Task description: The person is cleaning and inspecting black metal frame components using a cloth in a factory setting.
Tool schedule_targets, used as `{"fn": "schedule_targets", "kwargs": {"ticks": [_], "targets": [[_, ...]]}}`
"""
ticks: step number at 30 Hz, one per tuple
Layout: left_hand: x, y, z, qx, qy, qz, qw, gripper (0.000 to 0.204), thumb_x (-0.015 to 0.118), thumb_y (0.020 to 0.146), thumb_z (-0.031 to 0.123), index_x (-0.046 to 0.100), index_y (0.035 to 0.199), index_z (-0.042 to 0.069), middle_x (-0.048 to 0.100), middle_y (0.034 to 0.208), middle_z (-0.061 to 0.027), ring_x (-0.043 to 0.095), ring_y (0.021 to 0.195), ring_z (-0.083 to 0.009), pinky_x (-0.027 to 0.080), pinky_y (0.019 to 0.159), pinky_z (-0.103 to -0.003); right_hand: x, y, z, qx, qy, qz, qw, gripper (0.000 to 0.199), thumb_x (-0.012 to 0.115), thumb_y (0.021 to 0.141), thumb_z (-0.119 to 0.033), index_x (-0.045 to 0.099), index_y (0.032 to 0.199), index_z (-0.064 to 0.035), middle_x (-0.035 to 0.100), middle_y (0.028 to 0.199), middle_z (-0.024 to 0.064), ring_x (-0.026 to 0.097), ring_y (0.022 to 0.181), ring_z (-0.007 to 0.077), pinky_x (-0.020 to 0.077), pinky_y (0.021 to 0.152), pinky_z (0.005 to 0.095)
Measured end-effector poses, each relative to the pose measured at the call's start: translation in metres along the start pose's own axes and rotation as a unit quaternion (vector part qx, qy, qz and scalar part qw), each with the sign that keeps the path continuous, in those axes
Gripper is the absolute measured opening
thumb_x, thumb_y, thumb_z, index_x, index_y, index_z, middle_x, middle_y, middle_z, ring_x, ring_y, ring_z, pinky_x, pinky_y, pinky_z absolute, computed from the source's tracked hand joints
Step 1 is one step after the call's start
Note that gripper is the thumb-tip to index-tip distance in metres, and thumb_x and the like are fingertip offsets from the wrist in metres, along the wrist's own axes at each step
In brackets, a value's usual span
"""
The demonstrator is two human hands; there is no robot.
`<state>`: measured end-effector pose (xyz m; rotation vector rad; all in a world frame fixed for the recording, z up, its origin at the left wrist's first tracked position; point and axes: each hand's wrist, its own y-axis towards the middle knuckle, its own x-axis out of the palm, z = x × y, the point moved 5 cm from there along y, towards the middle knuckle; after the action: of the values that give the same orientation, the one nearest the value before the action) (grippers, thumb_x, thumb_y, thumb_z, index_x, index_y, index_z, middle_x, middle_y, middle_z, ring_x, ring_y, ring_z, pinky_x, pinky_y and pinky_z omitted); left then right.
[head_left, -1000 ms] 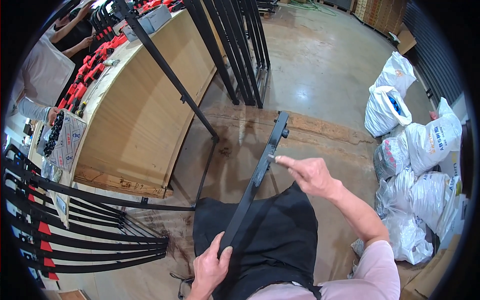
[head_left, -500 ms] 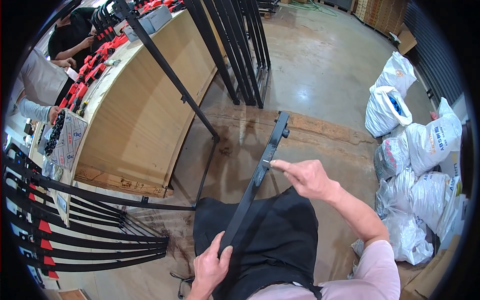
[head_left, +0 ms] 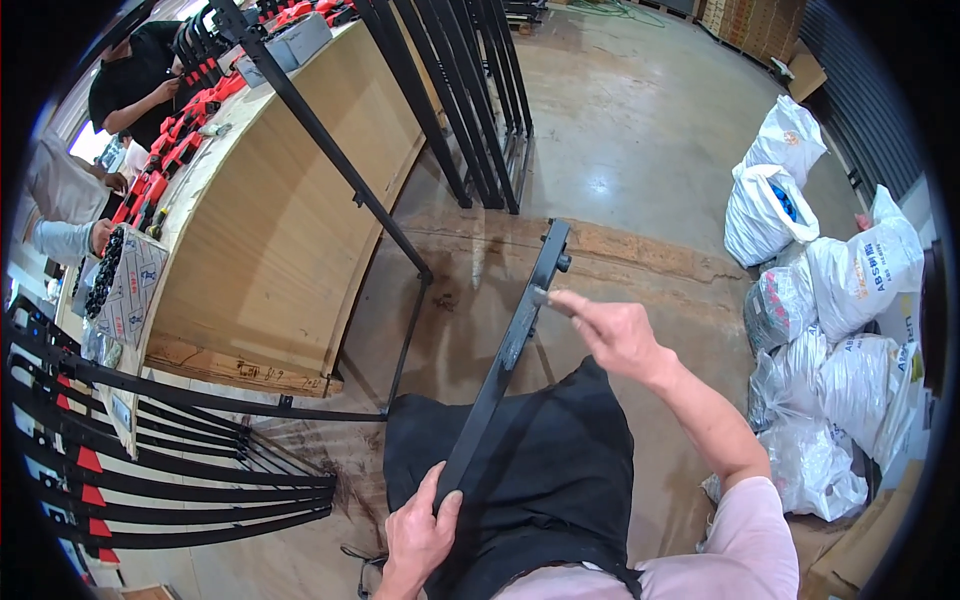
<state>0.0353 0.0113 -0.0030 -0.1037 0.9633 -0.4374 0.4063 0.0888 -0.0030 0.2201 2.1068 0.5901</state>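
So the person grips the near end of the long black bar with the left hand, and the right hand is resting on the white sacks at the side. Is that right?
Not quite. The left hand does grip the near end of the long black bar, but the right hand is not on the white sacks. In the head view its fingertips meet the bar's edge, near the far end; the sacks lie apart on the floor.

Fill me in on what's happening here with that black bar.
A person holds a long black metal bar slanted across their lap. The left hand grips its near end, while the right hand pinches a small fitting on the bar's side near the far end. More black bars lie stacked at the left, beside a wooden workbench. White sacks sit on the concrete floor at the right.
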Motion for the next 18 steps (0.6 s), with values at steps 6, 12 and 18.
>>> {"fn": "schedule_targets", "kwargs": {"ticks": [6,12,18], "targets": [[0.001,0.000,-0.003,0.013,-0.013,0.008,1.000,0.052,0.070,0.103,0.035,0.061,0.148,0.011,0.078,0.105,-0.0242,0.076,0.096,-0.0449,0.061,0.080,-0.049,0.003,-0.006,-0.020,-0.030,0.000,-0.093,0.995,0.048,0.063,0.094,-0.003,0.069,0.140,-0.0159,0.074,0.081,0.0134,0.071,0.069,0.0341,0.0563,0.060,0.0431],[0.003,-0.001,-0.003,0.021,-0.010,0.009,1.000,0.051,0.069,0.103,0.034,0.060,0.148,0.011,0.078,0.104,-0.0247,0.076,0.096,-0.0448,0.061,0.080,-0.049,0.002,-0.008,-0.016,-0.022,0.037,-0.069,0.997,0.052,0.065,0.093,-0.003,0.068,0.142,-0.0175,0.073,0.084,0.0155,0.071,0.070,0.0359,0.0555,0.063,0.0441],[0.001,0.003,-0.002,0.002,0.001,0.005,1.000,0.050,0.070,0.102,0.032,0.061,0.147,0.011,0.078,0.103,-0.0246,0.076,0.095,-0.0443,0.061,0.080,-0.049,0.000,-0.004,-0.007,0.005,0.007,-0.045,0.999,0.052,0.065,0.095,-0.002,0.063,0.146,-0.0153,0.073,0.084,0.0134,0.072,0.077,0.0364,0.0561,0.066,0.0446]]}}
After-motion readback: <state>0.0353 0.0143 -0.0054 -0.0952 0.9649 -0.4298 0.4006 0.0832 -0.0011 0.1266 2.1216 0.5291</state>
